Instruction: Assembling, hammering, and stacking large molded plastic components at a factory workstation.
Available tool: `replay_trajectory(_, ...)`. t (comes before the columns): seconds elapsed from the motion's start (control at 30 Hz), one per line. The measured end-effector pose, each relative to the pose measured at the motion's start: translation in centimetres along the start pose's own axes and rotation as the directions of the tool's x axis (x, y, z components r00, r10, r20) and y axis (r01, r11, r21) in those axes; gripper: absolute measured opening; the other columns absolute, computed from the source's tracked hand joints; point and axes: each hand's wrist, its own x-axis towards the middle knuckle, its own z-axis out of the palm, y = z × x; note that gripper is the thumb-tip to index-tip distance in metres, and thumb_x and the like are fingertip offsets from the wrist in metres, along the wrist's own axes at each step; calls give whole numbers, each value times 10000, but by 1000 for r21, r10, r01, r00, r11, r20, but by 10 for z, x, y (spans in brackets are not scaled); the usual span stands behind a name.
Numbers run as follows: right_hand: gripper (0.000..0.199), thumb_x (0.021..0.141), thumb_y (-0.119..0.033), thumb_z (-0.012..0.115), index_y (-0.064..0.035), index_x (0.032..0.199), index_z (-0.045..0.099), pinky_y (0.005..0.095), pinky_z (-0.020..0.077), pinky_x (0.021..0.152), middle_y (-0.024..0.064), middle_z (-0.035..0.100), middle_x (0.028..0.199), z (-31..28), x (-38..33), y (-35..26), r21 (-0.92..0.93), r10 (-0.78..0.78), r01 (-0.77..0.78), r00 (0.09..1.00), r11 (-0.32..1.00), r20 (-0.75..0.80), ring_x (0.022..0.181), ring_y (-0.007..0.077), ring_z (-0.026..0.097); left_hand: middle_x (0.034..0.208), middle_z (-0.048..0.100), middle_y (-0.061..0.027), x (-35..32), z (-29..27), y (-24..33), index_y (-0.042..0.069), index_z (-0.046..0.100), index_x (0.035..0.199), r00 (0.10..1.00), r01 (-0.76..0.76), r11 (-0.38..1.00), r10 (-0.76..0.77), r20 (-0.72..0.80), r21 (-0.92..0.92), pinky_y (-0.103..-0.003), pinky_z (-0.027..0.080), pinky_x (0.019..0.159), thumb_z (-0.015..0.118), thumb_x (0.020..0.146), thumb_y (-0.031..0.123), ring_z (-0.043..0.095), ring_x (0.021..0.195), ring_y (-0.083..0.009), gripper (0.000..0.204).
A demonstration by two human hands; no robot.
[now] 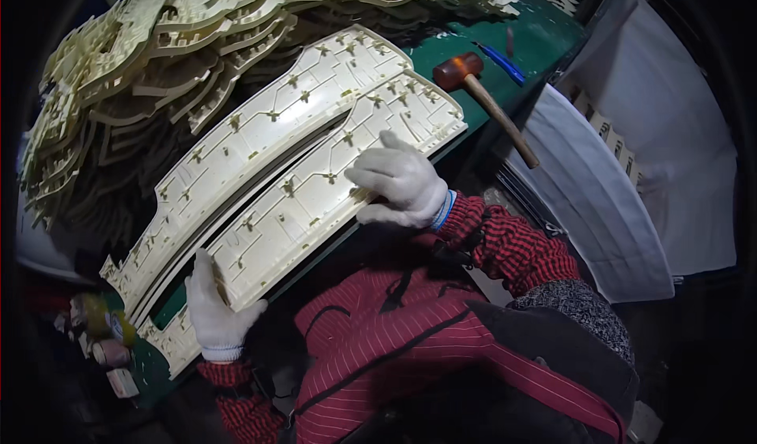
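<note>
Two long, curved cream plastic panels lie side by side on a green table, their ribs and clips facing up. The near panel runs from lower left to upper right, beside the far panel. My left hand, in a white glove, grips the near panel toward its lower-left end, with the thumb apart from the fingers. White-gloved too, my right hand rests on the near panel's edge right of its middle. Its fingers are spread, and the fingertips touch the panel's surface.
A large heap of stacked cream panels stands at the far left. On the green table lie a mallet with a wooden handle overhanging the edge, and a blue pen-like tool. Several small containers cluster at lower left. White sheeting hangs at right.
</note>
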Motion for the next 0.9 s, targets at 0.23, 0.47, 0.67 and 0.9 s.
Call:
replay_trajectory(0.23, 583, 856, -404, 786, -23, 1269, 632, 527, 438, 1064, 180, 669, 1118, -13, -39, 22, -213, 223, -237, 971, 948, -90, 1041, 384, 654, 1397, 527, -260, -5, 24, -25, -72, 308, 1573, 989, -120, 988, 110, -102, -97, -468, 444, 1107, 940, 489, 237, 533, 1248, -414, 1293)
replay_trajectory(0.47, 510, 891, -346, 723, -15, 1272, 653, 436, 526, 1004, 203, 669, 1155, -59, -32, 86, 85, 650, -655, 711, 751, -267, 1113, 393, 647, 1415, 539, -263, -6, 23, -14, -66, 328, 1567, 988, -104, 994, 106, -111, 30, -509, 451, 1057, 958, 494, 365, 524, 1226, -435, 1317)
replay_trajectory(0.67, 505, 931, -405, 658, -48, 1285, 609, 439, 559, 934, 215, 695, 1077, -121, -110, 120, -458, 951, -861, 294, 222, -92, 1058, 386, 693, 1363, 559, -251, -2, 19, -15, -47, 330, 1572, 980, -142, 986, 152, -128, 88, -525, 458, 988, 944, 493, 418, 543, 1140, -440, 1326)
replay_trajectory(0.9, 564, 911, -430, 713, 11, 1242, 593, 463, 566, 823, 267, 710, 1062, -63, -183, 11, 121, 918, -911, 386, 395, -92, 934, 400, 731, 1219, 584, -234, 15, 25, 15, -32, 337, 1569, 973, -181, 973, 198, -117, 140, -533, 463, 900, 934, 509, 440, 551, 1028, -427, 1305)
